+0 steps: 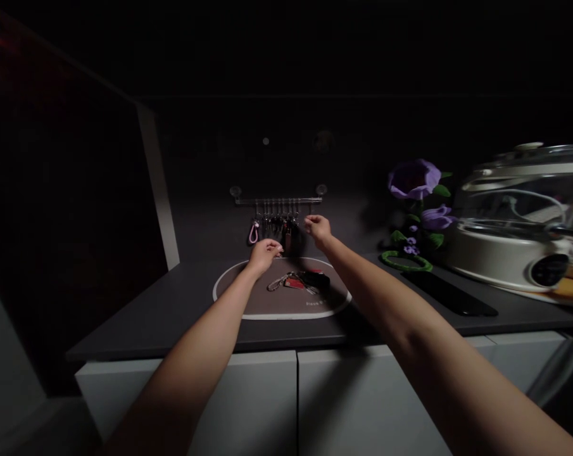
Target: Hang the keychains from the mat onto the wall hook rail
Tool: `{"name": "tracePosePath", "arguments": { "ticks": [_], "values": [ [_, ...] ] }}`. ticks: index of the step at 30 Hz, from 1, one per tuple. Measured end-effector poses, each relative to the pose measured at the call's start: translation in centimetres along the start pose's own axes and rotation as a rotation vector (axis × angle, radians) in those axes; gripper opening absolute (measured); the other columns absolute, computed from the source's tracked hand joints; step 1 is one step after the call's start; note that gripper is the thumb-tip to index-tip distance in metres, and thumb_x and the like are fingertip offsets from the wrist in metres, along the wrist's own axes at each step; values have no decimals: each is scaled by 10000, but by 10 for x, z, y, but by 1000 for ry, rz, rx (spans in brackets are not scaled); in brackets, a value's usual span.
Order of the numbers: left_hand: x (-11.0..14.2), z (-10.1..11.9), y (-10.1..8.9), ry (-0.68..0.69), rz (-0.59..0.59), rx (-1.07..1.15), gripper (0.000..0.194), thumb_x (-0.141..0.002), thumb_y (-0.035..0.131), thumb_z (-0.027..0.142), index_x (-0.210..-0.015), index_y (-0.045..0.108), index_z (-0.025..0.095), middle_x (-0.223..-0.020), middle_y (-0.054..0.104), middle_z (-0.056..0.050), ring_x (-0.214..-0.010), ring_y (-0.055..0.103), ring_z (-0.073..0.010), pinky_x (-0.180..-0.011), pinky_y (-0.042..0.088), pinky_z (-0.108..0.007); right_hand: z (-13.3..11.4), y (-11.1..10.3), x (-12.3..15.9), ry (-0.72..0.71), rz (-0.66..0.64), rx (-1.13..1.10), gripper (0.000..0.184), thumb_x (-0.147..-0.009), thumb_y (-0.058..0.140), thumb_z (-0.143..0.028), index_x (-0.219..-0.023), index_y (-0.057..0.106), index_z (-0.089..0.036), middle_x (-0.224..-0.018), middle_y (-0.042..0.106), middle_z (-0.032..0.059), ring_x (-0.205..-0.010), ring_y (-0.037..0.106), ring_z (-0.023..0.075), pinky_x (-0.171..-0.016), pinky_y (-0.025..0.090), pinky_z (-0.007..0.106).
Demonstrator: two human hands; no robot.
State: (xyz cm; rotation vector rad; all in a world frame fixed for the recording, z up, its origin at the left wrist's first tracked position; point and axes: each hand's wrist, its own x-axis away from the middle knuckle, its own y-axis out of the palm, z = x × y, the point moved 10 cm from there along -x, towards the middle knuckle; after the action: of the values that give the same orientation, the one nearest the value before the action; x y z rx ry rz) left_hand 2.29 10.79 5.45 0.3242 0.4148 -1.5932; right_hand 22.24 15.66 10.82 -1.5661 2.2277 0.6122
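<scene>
A metal hook rail [279,201] is fixed to the dark wall by two round suction cups, with several keys [277,221] on its hooks. A pink loop strap [254,232] hangs at its left end. My right hand [319,229] is raised beside the rail's right end, thumb and fingertips pinched together. Lower down, my left hand [265,254] is over the back of the mat, its fingers also closed in a pinch. Whatever either pinch holds is too small and dark to make out. Below them lies a bunch of keys [309,280] with a braided strap and red tags.
The keys lie on a brown oval mat [262,307] with a white rim, on a dark countertop [148,316]. To the right stand purple artificial flowers [414,180], a black phone-like slab [450,294] and a white appliance with a clear cover [499,253].
</scene>
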Motion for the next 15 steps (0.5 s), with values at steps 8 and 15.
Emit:
{"name": "tracePosePath", "arguments": {
  "ticks": [8,15],
  "values": [
    [7,7,12,58,-106,-101,62,-647,629,157,-706,625,137,-662,649,-31,-613,557,-112,-623,413,-235,-19,-2,44,98,-80,-123,168,-676,613,-296,-745,544,-160,-656,575,-2,-591,519,81,-529,368,199],
    [17,16,26,133,-237,-308,110,-649,627,171,-746,668,139,-687,655,-32,-648,552,-127,-647,410,-245,-4,-10,84,120,-157,-114,171,-696,607,-298,-762,552,-150,-631,578,-3,-591,527,79,-548,373,199]
  ]
}}
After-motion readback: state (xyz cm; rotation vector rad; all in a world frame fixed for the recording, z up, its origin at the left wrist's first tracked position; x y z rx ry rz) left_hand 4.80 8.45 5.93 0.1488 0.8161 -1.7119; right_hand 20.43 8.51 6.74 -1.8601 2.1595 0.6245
